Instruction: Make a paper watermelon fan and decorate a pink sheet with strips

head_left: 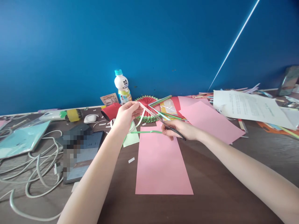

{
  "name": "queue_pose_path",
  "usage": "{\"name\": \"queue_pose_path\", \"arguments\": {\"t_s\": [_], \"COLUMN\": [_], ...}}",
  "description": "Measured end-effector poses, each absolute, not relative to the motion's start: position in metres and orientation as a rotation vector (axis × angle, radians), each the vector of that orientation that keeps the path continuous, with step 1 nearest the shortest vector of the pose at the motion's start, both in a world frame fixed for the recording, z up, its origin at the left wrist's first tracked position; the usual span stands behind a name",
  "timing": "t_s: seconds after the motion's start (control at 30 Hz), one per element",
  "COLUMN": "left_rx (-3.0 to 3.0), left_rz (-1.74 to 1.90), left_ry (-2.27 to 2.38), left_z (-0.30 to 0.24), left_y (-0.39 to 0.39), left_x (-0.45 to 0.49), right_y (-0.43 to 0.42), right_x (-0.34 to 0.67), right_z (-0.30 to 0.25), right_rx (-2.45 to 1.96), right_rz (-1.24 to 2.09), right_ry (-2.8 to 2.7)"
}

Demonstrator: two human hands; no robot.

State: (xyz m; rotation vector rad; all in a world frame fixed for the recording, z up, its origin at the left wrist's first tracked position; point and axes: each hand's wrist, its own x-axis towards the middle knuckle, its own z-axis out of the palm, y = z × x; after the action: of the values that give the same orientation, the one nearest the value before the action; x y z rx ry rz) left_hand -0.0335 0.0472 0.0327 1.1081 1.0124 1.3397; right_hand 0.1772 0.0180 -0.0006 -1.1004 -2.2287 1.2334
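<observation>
My left hand [128, 112] pinches a narrow pale strip [144, 108] between thumb and fingers; whether it is paper or tape I cannot tell. A white loop of it hangs below the fingers. My right hand [181, 129] is closed around a pair of dark scissors [174, 130], whose blades point up and left toward the strip. Whether the blades touch it is unclear. Beneath both hands a pink paper sheet [163, 165] lies flat on the table. A green strip [146, 132] crosses its top edge. Behind the hands stands a red and green pleated paper rosette [147, 102].
A bottle [122, 87] stands against the blue wall. To the left lie a phone [86, 158], white cables [38, 168] and an earbud case [91, 119]. More pink paper [210, 121] and a printed sheet [249, 107] lie to the right. Paper scraps [131, 160] dot the table.
</observation>
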Motion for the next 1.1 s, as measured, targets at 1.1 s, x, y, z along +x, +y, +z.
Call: {"name": "queue_pose_path", "arguments": {"t_s": [1.1], "left_rx": [1.172], "left_rz": [1.243], "left_ry": [1.006], "left_z": [0.0268], "left_y": [0.0473], "left_x": [-0.0285], "right_y": [0.0166], "right_x": [0.1776], "right_z": [0.0035], "right_rx": [-1.061], "right_rz": [1.2], "right_ry": [-2.253]}}
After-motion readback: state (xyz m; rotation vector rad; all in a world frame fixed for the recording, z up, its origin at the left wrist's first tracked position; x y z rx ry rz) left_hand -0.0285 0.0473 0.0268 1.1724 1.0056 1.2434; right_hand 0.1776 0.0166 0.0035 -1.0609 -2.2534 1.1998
